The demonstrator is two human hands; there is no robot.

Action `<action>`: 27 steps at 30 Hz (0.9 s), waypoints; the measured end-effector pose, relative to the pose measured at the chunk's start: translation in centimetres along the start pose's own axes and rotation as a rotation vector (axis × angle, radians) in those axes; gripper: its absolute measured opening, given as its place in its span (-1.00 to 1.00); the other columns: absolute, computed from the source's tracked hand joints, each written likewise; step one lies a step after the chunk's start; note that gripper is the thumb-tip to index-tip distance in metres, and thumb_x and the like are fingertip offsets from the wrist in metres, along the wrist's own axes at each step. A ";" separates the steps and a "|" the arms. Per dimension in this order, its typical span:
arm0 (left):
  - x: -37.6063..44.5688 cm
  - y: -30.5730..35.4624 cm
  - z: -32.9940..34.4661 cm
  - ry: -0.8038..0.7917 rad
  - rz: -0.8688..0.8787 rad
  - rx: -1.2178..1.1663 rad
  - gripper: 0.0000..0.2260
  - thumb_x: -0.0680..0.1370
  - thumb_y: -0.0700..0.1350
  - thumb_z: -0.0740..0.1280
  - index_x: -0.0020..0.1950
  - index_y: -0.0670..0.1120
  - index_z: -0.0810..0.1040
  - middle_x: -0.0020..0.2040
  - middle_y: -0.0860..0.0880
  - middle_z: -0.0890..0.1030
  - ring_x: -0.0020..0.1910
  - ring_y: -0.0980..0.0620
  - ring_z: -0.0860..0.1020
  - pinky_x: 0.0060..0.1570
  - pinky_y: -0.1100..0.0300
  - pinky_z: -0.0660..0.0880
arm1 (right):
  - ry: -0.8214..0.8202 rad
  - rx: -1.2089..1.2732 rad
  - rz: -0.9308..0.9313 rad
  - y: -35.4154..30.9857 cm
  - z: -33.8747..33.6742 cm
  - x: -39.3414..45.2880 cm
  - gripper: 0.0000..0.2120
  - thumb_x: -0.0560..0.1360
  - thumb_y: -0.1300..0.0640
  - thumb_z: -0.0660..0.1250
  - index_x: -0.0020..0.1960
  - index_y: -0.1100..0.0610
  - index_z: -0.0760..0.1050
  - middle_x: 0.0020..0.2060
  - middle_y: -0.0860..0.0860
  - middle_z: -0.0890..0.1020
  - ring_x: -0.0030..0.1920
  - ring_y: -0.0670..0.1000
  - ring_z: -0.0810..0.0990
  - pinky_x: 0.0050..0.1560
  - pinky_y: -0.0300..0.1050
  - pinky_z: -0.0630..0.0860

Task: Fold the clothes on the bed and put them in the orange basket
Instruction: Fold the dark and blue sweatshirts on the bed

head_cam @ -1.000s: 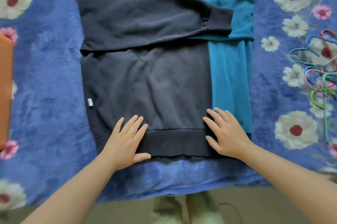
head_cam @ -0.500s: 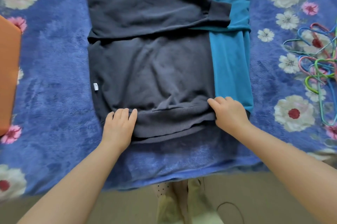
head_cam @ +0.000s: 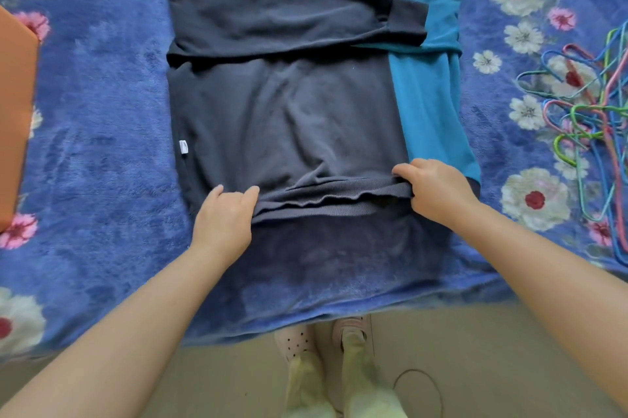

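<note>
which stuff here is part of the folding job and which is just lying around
Job: sweatshirt, its hem gripped by left hand and right hand; orange basket.
Lying about: hangers, floral blanket, cable on floor.

small white tag (head_cam: 183, 147) on sweatshirt (head_cam: 289, 118) seam, print unreadable

A blue plush blanket (head_cam: 102, 152) patterned with white and pink flowers covered the bed. Beyond its near edge lay a pale beige floor (head_cam: 492, 349), crossed by a thin dark cord (head_cam: 421, 380). Soft, even light filled the scene.
</note>
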State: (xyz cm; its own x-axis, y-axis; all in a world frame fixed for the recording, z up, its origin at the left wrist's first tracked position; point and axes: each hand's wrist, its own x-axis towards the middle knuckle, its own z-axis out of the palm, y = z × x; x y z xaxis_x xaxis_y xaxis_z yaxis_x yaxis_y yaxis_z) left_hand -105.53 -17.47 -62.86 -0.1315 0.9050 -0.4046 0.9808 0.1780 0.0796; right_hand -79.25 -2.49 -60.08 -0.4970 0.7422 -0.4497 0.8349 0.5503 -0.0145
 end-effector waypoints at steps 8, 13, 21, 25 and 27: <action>1.9 -0.7 -7.4 -0.315 -0.173 -0.267 -0.68 0.47 -0.29 0.12 0.20 -0.14 0.43 0.12 -0.15 0.55 0.05 -0.15 0.48 -0.08 0.09 0.37 | -0.449 0.195 0.113 -0.8 -5.5 0.7 -0.40 0.49 0.32 0.06 0.51 0.14 0.05 0.25 0.17 0.46 0.14 0.14 0.44 0.17 -0.08 0.36; -0.6 -0.3 -8.6 -0.850 -0.145 -0.154 -0.81 0.46 -0.24 0.11 -0.28 -0.10 0.46 -0.28 -0.08 0.52 -0.31 -0.04 0.45 -0.25 0.18 0.32 | -0.955 -0.155 -0.040 -2.5 -6.8 -2.0 -0.60 0.44 0.36 0.11 0.25 0.26 0.45 0.07 0.17 0.54 -0.08 0.06 0.43 -0.06 -0.14 0.35; -1.3 -0.9 -10.5 -0.930 -0.177 -0.129 -0.80 0.47 -0.22 0.16 -0.33 -0.11 0.49 -0.38 -0.01 0.50 -0.33 -0.03 0.46 -0.37 0.24 0.32 | -1.040 -0.099 -0.096 -2.5 -6.7 -2.7 -0.72 0.42 0.39 0.15 0.09 0.32 0.49 -0.16 0.13 0.44 -0.20 0.06 0.40 -0.44 -0.27 0.28; 1.1 -1.9 -12.1 -0.682 -0.167 -0.214 -0.79 0.47 -0.30 0.16 -0.11 -0.11 0.57 -0.18 -0.04 0.56 -0.11 -0.04 0.50 -0.18 0.22 0.39 | -0.832 0.035 -0.075 0.6 -9.1 0.0 -0.74 0.38 0.35 0.18 -0.02 0.10 0.46 -0.10 0.05 0.52 -0.08 0.07 0.50 -0.18 -0.16 0.39; 2.2 -2.6 -13.2 -0.606 -0.169 -0.133 -0.72 0.45 -0.33 0.14 0.00 -0.10 0.57 -0.07 -0.07 0.57 -0.03 -0.06 0.50 -0.11 0.24 0.38 | -0.756 -0.012 -0.093 1.9 -10.3 1.0 -0.69 0.38 0.36 0.14 0.04 0.12 0.48 -0.06 0.08 0.53 -0.01 0.11 0.50 -0.13 -0.16 0.36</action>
State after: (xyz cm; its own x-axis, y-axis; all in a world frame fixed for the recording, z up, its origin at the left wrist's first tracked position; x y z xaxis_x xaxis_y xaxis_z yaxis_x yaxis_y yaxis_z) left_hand -110.26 -10.87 -51.94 -0.1398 0.4879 -0.8616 0.9223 0.3807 0.0660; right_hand -80.64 3.21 -51.40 -0.2647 0.2309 -0.9363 0.7926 0.6052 -0.0748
